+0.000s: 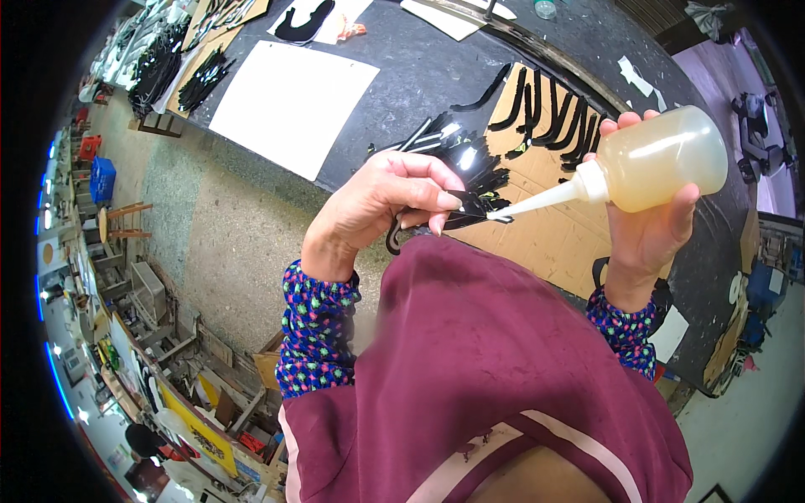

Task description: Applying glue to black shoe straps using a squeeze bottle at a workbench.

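My left hand (377, 197) pinches a glossy black strip (471, 210) between thumb and fingers, and one curled end hangs below the palm. In my right hand (641, 239) is a translucent squeeze bottle (667, 159) of pale yellow liquid, tipped on its side with its long white nozzle pointing left. The nozzle's tip is at the strip's right end; whether it touches I cannot tell. Just beyond the left hand lies a pile of shiny black strips (478, 159). Several curved black strips (549, 117) lie in a row on a cardboard sheet (553, 222).
A dark worktable (402, 84) carries a large white sheet (293, 101) at left. More black pieces (205, 80) lie at its far left end. A metal bar (537, 54) runs along the back. A wooden stool (126, 222) and a blue crate (102, 178) stand on the floor.
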`<action>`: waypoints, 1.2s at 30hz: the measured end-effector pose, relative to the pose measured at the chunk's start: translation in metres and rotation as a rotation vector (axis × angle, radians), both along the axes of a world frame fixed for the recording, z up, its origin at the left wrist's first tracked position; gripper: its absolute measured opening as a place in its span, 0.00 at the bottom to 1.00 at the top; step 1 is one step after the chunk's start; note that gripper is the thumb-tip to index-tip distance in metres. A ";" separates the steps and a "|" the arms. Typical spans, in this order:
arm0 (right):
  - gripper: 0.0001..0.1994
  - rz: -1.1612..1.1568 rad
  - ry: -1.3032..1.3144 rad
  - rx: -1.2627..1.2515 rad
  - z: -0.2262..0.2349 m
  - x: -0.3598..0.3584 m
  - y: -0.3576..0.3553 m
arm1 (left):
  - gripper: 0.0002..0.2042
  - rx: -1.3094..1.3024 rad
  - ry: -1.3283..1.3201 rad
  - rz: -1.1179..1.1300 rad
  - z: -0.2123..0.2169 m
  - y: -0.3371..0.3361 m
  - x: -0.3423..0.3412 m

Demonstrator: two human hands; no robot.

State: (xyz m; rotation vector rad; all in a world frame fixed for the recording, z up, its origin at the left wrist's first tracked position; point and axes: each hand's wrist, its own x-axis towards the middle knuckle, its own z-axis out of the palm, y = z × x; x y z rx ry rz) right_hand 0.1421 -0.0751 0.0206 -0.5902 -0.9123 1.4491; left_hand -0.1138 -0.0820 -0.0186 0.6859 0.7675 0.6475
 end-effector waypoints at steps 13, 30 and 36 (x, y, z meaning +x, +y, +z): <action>0.37 -0.043 -0.043 -0.015 -0.002 -0.009 0.003 | 0.05 0.023 0.001 -0.061 0.004 -0.003 0.003; 0.35 -0.082 -0.067 0.010 -0.005 -0.009 0.003 | 0.06 0.016 -0.016 -0.030 0.000 -0.002 0.003; 0.38 -0.030 -0.054 -0.015 -0.006 -0.003 0.001 | 0.05 0.030 -0.010 -0.030 0.001 -0.002 0.004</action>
